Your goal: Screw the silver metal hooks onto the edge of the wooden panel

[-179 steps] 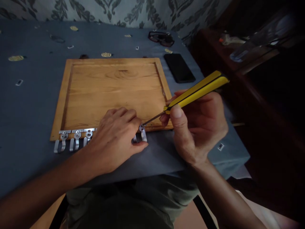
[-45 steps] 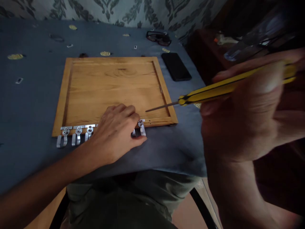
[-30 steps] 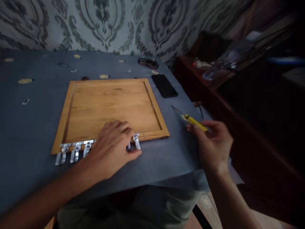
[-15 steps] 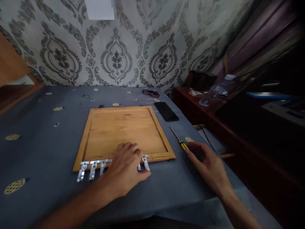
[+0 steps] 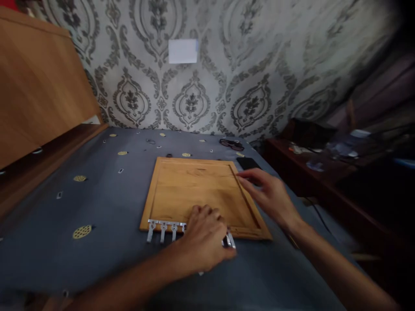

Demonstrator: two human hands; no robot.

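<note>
A shallow framed wooden panel (image 5: 194, 190) lies flat on the cloth-covered table. Along its near edge runs a silvery metal hook rail (image 5: 164, 229), its hooks hanging toward me. My left hand (image 5: 205, 239) is curled over the rail's right part, fingers on the panel and thumb near the end hooks, hiding the middle of the rail. At the panel's right frame edge, my right hand (image 5: 270, 198) has thumb and fingertips brought together. Whatever they pinch, if anything, is too small to make out. A yellowish sliver (image 5: 293, 242) shows beside my right forearm, perhaps the screwdriver's handle.
A black phone (image 5: 248, 163) lies beyond my right hand, with glasses (image 5: 231, 144) farther back. To the left stands a wooden cabinet (image 5: 42, 86). A dark red side table (image 5: 282, 151) with a plastic bottle (image 5: 343, 149) is at the right.
My right hand has left the yellow screwdriver and moved up to the panel's right edge. The left hand stays on the rail. The view has swung left, so things appear shifted right.
</note>
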